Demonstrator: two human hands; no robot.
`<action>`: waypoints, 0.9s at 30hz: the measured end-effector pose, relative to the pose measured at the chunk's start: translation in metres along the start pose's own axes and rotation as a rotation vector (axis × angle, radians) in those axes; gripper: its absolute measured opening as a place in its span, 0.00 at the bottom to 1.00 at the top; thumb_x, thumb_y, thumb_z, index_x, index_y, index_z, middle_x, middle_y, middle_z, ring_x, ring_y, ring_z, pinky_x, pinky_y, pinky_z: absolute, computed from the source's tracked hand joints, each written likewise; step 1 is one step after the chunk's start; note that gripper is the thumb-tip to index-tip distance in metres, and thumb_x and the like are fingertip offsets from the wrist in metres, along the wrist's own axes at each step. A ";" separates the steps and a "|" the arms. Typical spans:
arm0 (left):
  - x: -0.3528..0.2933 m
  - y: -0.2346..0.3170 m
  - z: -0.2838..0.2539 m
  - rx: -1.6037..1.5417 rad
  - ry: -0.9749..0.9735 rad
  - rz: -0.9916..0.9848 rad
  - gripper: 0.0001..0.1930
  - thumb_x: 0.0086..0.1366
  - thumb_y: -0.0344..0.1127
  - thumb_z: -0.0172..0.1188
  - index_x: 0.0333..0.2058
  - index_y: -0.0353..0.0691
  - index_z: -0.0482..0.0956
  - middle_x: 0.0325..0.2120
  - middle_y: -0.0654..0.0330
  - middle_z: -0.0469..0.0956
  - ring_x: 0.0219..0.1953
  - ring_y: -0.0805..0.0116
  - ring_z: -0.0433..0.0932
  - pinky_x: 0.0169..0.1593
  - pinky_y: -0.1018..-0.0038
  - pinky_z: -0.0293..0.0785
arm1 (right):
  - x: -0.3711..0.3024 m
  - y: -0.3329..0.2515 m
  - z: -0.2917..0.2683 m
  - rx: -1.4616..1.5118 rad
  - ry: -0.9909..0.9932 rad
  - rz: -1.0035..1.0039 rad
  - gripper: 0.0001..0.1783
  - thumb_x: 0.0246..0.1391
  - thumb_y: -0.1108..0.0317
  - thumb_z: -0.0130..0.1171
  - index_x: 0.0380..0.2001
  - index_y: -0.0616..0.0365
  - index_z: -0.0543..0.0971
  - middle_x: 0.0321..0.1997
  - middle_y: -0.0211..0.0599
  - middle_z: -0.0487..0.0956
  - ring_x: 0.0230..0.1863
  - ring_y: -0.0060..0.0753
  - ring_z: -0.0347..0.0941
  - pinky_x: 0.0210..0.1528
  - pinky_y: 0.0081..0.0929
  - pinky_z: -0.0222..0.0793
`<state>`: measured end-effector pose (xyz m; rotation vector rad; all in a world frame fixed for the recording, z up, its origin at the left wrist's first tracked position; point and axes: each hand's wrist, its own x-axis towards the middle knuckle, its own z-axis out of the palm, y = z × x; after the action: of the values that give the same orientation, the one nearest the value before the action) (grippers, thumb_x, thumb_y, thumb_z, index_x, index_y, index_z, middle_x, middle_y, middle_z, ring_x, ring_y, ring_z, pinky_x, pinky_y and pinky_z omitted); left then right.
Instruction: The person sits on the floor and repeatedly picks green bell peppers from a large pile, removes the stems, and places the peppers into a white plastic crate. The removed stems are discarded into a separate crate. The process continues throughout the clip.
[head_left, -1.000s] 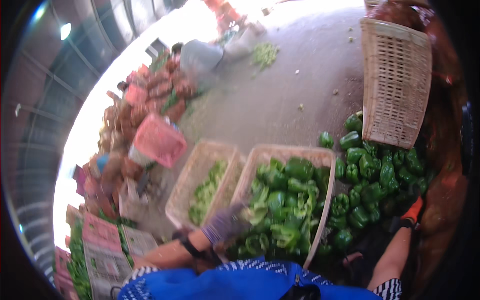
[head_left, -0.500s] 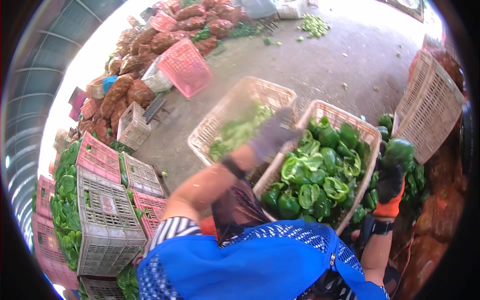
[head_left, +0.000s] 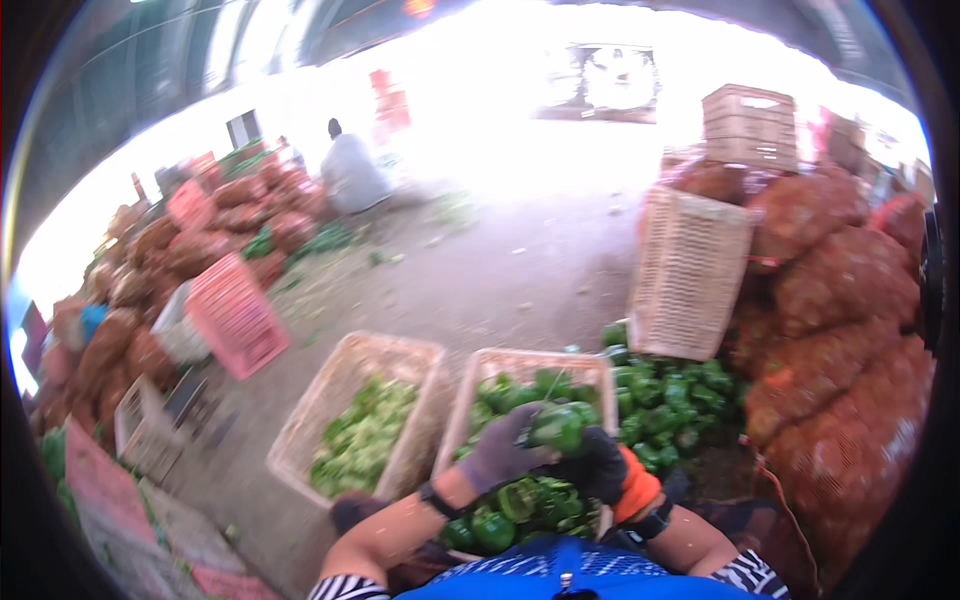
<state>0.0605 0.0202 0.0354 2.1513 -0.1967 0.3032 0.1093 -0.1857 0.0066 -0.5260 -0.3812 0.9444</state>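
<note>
A whole-looking green bell pepper [head_left: 560,427] is up between my hands over a crate. My left hand [head_left: 500,448], in a grey-purple glove, closes on its left side. My right hand [head_left: 597,466], in a black glove with an orange cuff, grips it from the right and below. Beneath them stands the pale plastic crate [head_left: 545,358], holding green bell peppers [head_left: 493,528], some split open. To its left is a similar crate [head_left: 392,347] with pale green pepper cores [head_left: 362,437] in it. My fingertips are partly hidden by the pepper.
Loose green peppers [head_left: 685,400] are heaped right of the crates, below a tilted pale crate [head_left: 690,275]. Full red mesh sacks [head_left: 840,385] pile up at the right. A pink crate [head_left: 235,315] and more sacks stand at the left. A person [head_left: 352,175] sits far off.
The view has tilted up. My left hand has come from the crate of cores to the pepper. My right hand has brought the pepper from the heap to over the middle crate.
</note>
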 end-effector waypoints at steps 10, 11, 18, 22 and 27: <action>-0.018 -0.028 0.015 -0.204 -0.269 -0.903 0.12 0.52 0.33 0.67 0.36 0.37 0.79 0.25 0.57 0.78 0.21 0.64 0.76 0.24 0.69 0.74 | -0.036 -0.023 0.019 0.113 -0.050 -0.217 0.46 0.52 0.52 0.64 0.70 0.55 0.57 0.68 0.49 0.65 0.70 0.56 0.59 0.71 0.58 0.53; -0.020 -0.031 0.016 -0.193 -0.279 -0.776 0.12 0.52 0.33 0.65 0.36 0.35 0.81 0.25 0.57 0.79 0.23 0.66 0.76 0.25 0.70 0.73 | -0.037 -0.020 0.021 0.086 -0.061 -0.234 0.48 0.50 0.52 0.65 0.70 0.53 0.56 0.68 0.49 0.66 0.70 0.56 0.59 0.70 0.58 0.55; -0.021 -0.020 0.007 -1.057 0.129 -0.723 0.17 0.60 0.31 0.66 0.47 0.40 0.74 0.31 0.60 0.79 0.23 0.70 0.76 0.24 0.73 0.76 | -0.038 0.005 -0.004 0.103 0.016 -0.254 0.31 0.59 0.63 0.58 0.64 0.56 0.65 0.63 0.44 0.71 0.65 0.47 0.66 0.71 0.48 0.56; -0.057 0.008 0.011 0.021 0.112 -0.328 0.08 0.63 0.39 0.63 0.33 0.40 0.81 0.22 0.54 0.82 0.22 0.66 0.79 0.26 0.69 0.74 | -0.037 0.006 -0.019 -0.291 0.196 -0.389 0.19 0.61 0.71 0.50 0.55 0.61 0.75 0.59 0.44 0.74 0.61 0.43 0.70 0.68 0.40 0.60; -0.065 0.026 0.009 0.239 0.141 0.018 0.11 0.61 0.28 0.63 0.42 0.38 0.78 0.21 0.63 0.80 0.23 0.78 0.77 0.25 0.77 0.73 | -0.048 0.004 -0.014 -0.972 0.234 -0.514 0.24 0.53 0.86 0.49 0.51 0.57 0.78 0.63 0.49 0.66 0.57 0.42 0.72 0.57 0.35 0.72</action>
<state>-0.0071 -0.0008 0.0323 2.3535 -0.1027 0.5095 0.0883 -0.2280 -0.0106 -1.3312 -0.7193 0.1379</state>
